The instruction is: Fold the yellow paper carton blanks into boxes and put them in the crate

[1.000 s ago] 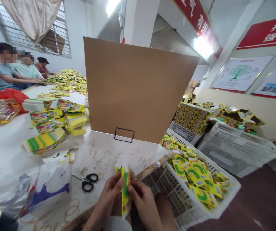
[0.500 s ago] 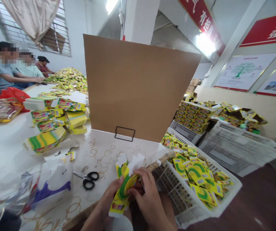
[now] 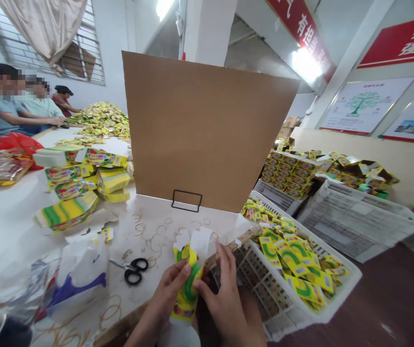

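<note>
At the near edge of the bench (image 3: 5, 217), a flattened yellow-and-green carton (image 3: 188, 289) held upright, white flaps open at its top. Pinched on its left side by the left hand (image 3: 165, 296), thumb pressed on the printed face, other fingers hidden behind. Gripped along its right edge by the right hand (image 3: 223, 301), fingertips (image 3: 225, 255) reaching up to a white flap. Left of it on the bench, black scissors (image 3: 132, 270); to its right, a white crate (image 3: 340, 302) of like cartons.

Both hands (image 3: 196, 294) gripping yellow-green carton (image 3: 188, 279), scissors (image 3: 132, 270) nearby, white crate (image 3: 301, 308)
</note>
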A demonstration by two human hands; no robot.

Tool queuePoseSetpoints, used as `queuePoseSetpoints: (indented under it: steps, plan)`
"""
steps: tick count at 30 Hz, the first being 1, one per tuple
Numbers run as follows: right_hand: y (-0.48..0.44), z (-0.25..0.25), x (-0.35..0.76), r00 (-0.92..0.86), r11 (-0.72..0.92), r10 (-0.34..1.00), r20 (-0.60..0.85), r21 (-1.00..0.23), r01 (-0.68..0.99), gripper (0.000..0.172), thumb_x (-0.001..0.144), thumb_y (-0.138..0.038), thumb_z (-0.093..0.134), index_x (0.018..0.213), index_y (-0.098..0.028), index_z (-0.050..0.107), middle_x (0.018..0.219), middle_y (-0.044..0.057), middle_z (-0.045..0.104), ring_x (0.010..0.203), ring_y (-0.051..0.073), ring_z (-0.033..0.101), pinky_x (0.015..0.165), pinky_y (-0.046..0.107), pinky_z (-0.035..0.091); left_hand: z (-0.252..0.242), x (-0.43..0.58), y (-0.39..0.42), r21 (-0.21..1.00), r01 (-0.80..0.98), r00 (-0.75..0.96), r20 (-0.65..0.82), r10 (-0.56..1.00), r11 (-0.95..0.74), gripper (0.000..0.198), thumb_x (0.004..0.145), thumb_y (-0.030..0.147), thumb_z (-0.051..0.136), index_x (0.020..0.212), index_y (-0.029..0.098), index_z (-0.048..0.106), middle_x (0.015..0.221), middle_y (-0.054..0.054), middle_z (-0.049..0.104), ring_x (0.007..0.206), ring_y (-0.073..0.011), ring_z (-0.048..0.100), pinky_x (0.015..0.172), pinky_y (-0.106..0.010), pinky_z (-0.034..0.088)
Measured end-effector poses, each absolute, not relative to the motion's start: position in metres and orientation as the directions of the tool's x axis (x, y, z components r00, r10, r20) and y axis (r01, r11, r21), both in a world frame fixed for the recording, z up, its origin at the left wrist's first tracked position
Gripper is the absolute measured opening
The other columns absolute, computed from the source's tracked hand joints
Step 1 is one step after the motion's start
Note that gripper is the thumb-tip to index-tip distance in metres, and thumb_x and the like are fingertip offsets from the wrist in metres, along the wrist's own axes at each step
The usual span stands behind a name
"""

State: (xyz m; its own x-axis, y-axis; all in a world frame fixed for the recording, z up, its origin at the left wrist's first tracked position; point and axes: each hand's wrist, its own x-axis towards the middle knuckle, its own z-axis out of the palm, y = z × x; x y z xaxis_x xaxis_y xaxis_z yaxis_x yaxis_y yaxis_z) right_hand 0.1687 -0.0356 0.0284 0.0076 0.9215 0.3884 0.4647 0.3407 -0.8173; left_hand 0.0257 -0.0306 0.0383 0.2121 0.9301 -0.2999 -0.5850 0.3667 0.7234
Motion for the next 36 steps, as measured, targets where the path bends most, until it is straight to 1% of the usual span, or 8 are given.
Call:
queuePoseSetpoints:
  steps: [4,9,16,22,28,32,34,36]
  plan:
    - [-0.038,0.023,0.159,-0.052,0.144,0.989,0.138,-0.979,0.142,0.047,0.083,-0.046,0.057,0.114,-0.010,0.055,0.106,0.012,0.058,0.099,0.023,0.054,0.089,0.034,0.044,0.030,0.030,-0.029,0.816,-0.521,0.239,-0.141,0.961,0.249,0.050,0.075,0.044,0.069,0.110,0.011,0.059,0.096,-0.011,0.067,0.079,-0.0191,0.064,0.066,-0.025,0.048]
    - [-0.035,0.022,0.159,0.104,0.116,0.985,0.139,-0.973,0.198,0.040,0.084,-0.050,0.053,0.076,-0.011,0.056,0.073,0.007,0.056,0.075,0.018,0.052,0.068,0.027,0.044,0.024,0.032,-0.026,0.945,-0.322,0.202,0.020,0.979,0.047,0.046,0.082,0.044,0.060,0.113,0.011,0.050,0.103,-0.013,0.064,0.089,-0.0216,0.062,0.078,-0.028,0.047]
    - [-0.033,0.031,0.180,-0.045,0.246,0.968,0.246,-0.969,0.003,0.050,0.088,-0.037,0.054,0.130,-0.020,0.033,0.105,0.008,0.058,0.086,0.016,0.057,0.080,0.029,0.047,0.039,0.019,-0.031,0.943,-0.332,0.367,0.108,0.924,0.021,0.071,0.088,0.031,0.054,0.137,0.023,0.004,0.118,-0.015,0.054,0.088,-0.0182,0.061,0.080,-0.032,0.048]
    - [-0.034,0.045,0.195,-0.287,0.217,0.936,0.205,-0.976,0.010,0.026,0.089,-0.036,0.053,0.105,-0.016,0.053,0.092,0.006,0.059,0.083,0.015,0.055,0.076,0.025,0.044,0.040,0.011,-0.032,0.957,-0.287,0.505,0.121,0.855,0.034,0.036,0.086,0.033,0.058,0.113,0.017,0.041,0.102,-0.010,0.057,0.084,-0.0163,0.058,0.073,-0.027,0.045]
    - [-0.033,0.045,0.200,-0.281,0.267,0.935,0.216,-0.951,0.157,0.023,0.089,-0.037,0.053,0.089,-0.014,0.057,0.084,0.005,0.056,0.081,0.015,0.052,0.072,0.025,0.041,0.036,0.017,-0.037,0.930,-0.354,0.524,0.106,0.845,0.103,0.042,0.083,0.031,0.062,0.114,0.019,0.035,0.089,-0.007,0.061,0.076,-0.0143,0.058,0.067,-0.024,0.044]
    - [-0.033,0.037,0.194,-0.168,0.250,0.954,0.250,-0.968,-0.022,0.044,0.090,-0.032,0.053,0.129,-0.020,0.035,0.102,0.007,0.057,0.091,0.017,0.056,0.082,0.031,0.045,0.042,0.021,-0.038,0.938,-0.338,0.496,0.107,0.862,0.078,0.078,0.083,0.031,0.061,0.140,0.021,0.009,0.109,-0.015,0.060,0.094,-0.0239,0.061,0.079,-0.034,0.047]
    - [-0.032,0.036,0.194,-0.157,0.252,0.954,0.256,-0.967,-0.044,0.052,0.090,-0.030,0.053,0.135,-0.021,0.028,0.107,0.009,0.056,0.095,0.018,0.056,0.085,0.033,0.045,0.041,0.022,-0.037,0.941,-0.327,0.511,0.099,0.854,0.086,0.073,0.082,0.032,0.062,0.140,0.019,0.019,0.114,-0.016,0.058,0.098,-0.0256,0.060,0.082,-0.034,0.047]
    - [-0.032,0.038,0.197,-0.161,0.315,0.940,0.301,-0.946,0.073,0.032,0.091,-0.030,0.051,0.120,-0.019,0.050,0.107,0.010,0.056,0.100,0.019,0.055,0.089,0.033,0.044,0.038,0.022,-0.035,0.953,-0.292,0.495,0.082,0.865,0.077,0.059,0.083,0.033,0.061,0.133,0.017,0.033,0.115,-0.016,0.059,0.096,-0.0256,0.062,0.080,-0.033,0.048]
